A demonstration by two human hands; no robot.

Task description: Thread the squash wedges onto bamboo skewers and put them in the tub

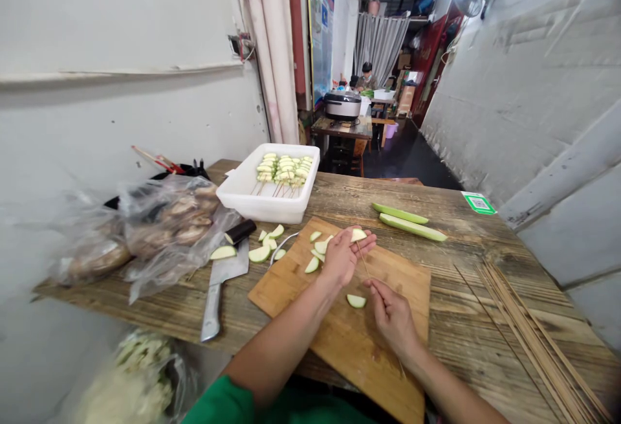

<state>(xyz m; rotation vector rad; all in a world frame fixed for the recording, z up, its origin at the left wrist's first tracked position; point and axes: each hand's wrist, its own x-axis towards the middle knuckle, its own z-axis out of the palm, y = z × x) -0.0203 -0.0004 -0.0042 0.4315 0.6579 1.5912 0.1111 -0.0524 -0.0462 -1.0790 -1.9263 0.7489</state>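
Over the wooden cutting board [407,281], my left hand [340,259] pinches a half-moon zucchini slice [359,235], its other fingers stretched out palm up. My right hand [394,315] is closed on a thin bamboo skewer [363,259], whose tip meets that slice; whether it has gone through I cannot tell. Near my right hand a single zucchini slice [356,301] lies on the board. Several more slices [312,265] rest on the board beside my left wrist. Two long zucchini pieces [412,226] lie beyond the board.
A white plastic tub [264,206] holds skewered slices at the back. On the left are a cleaver [213,307], its dark cover or handle-like block [240,232], and bagged mushrooms [189,217]. Bamboo skewers [533,340] lie right. Further back, a person [367,79] sits at another table.
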